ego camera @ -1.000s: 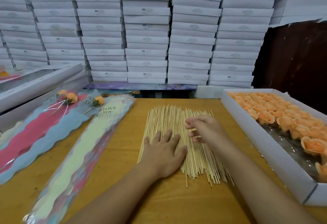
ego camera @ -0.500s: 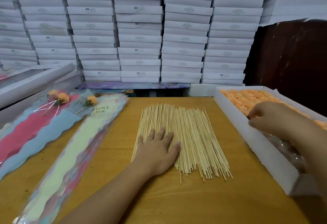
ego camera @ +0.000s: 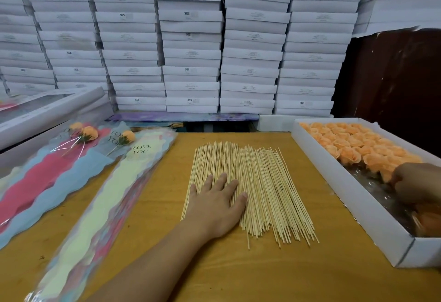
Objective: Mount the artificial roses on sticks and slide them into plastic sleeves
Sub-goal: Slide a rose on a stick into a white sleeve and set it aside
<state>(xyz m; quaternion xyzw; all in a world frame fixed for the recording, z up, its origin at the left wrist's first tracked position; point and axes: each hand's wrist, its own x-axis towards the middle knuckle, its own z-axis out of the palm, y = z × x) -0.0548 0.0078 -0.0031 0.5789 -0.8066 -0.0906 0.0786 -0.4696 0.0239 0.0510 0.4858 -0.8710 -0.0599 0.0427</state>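
Peach-orange roses [ego camera: 362, 149] in white box [ego camera: 334, 182]; pale sticks [ego camera: 262, 182]; pink, blue, cream sleeves [ego camera: 71, 182].

Wooden table [ego camera: 238, 275] bears sticks [ego camera: 262, 182], sleeves [ego camera: 100, 208], rose box [ego camera: 353, 194].

Packing workroom or small stockroom for gift flowers. Beyond the left hand [ego camera: 216, 202], flat white boxes [ego camera: 191, 39] stacked in tall columns fill the whole back wall, many stamped SGS. Hand rests on a spread of thin sticks [ego camera: 260, 189] on a wooden table [ego camera: 238, 273]. To its right, an open tray of orange roses [ego camera: 362, 144]; to its left, printed sleeves [ego camera: 95, 196] reading LOVE YOU.
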